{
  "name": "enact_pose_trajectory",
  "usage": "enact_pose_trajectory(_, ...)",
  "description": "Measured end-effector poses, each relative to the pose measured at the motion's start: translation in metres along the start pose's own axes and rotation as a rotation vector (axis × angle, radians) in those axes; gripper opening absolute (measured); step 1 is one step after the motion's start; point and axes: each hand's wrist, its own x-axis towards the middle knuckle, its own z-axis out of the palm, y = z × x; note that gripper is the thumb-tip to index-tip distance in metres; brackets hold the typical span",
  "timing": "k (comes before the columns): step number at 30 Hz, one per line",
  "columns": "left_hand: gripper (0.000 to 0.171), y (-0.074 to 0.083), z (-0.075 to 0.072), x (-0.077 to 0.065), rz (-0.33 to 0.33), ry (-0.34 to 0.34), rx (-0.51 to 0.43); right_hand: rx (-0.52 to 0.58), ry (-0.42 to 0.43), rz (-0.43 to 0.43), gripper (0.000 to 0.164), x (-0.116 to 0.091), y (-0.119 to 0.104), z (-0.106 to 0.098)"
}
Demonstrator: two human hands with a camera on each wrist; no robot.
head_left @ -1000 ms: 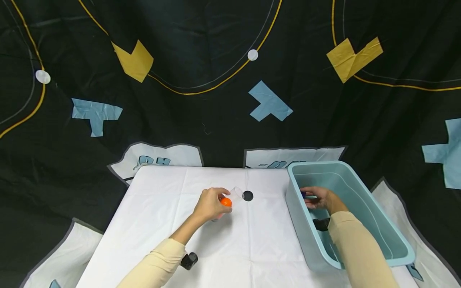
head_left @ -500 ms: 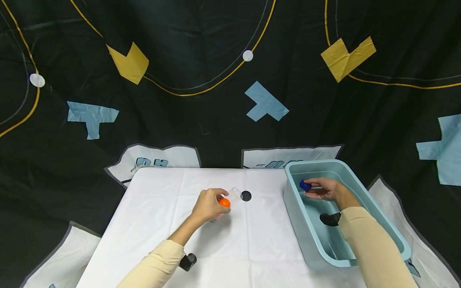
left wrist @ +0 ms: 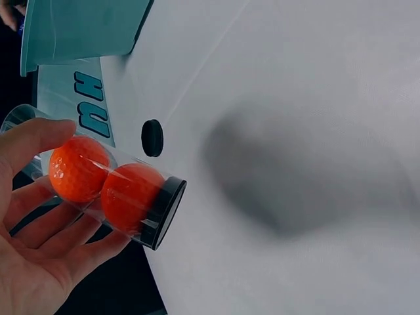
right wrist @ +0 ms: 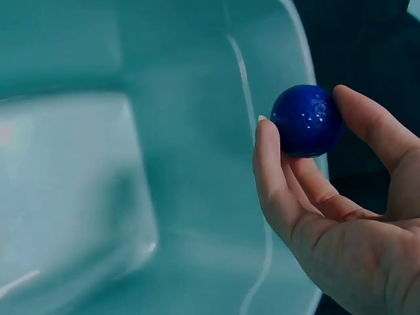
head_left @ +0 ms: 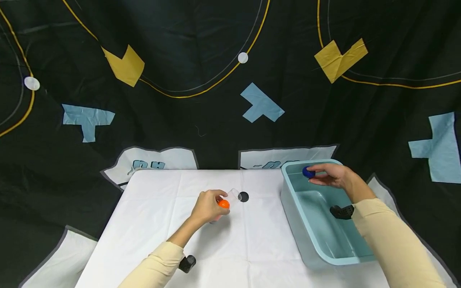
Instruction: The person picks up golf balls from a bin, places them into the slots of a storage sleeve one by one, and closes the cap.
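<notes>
My left hand grips a clear plastic tube above the white table. Two orange golf balls sit inside it, the lower one against a black end cap; the tube's other end looks uncapped. A loose black cap lies on the table beyond the tube. In the right wrist view, a blue golf ball is pinched between the thumb and fingers of my right hand. That hand is over the far end of the light blue bin.
The bin stands at the right of the white-covered table; its visible floor is bare. A black curtain with tape shapes hangs behind the table. Black wrist gear sits by the left sleeve, and similar gear by the right.
My right hand has risen from inside the bin toward its far rim, bringing the blue golf ball up into sight. The left hand and tube stay nearly still.
</notes>
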Motion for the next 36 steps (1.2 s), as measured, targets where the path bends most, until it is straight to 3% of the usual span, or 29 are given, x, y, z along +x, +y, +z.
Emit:
enact_pose_trajectory(9,0.042,0.002,-0.001,0.0,0.001,0.007,-0.005,-0.086,0.026,-0.056,0.042,-0.021,-0.022,0.018)
enact_pose_trajectory(16,0.041,0.004,-0.001,0.0,-0.009,0.002,-0.013,-0.157,-0.03,-0.091,0.048,-0.031,-0.032,0.046)
enact_pose_trajectory(21,0.041,0.004,0.0,-0.001,-0.006,0.004,-0.008,-0.314,-0.074,-0.158,0.06,-0.025,-0.03,0.078)
enact_pose_trajectory(26,0.041,0.007,0.003,0.0,0.005,-0.004,-0.009,-0.39,-0.115,-0.166,0.05,-0.015,-0.021,0.109)
enact_pose_trajectory(36,0.042,0.013,0.008,0.003,0.013,-0.015,-0.011,-0.471,-0.105,-0.17,0.043,-0.001,0.001,0.163)
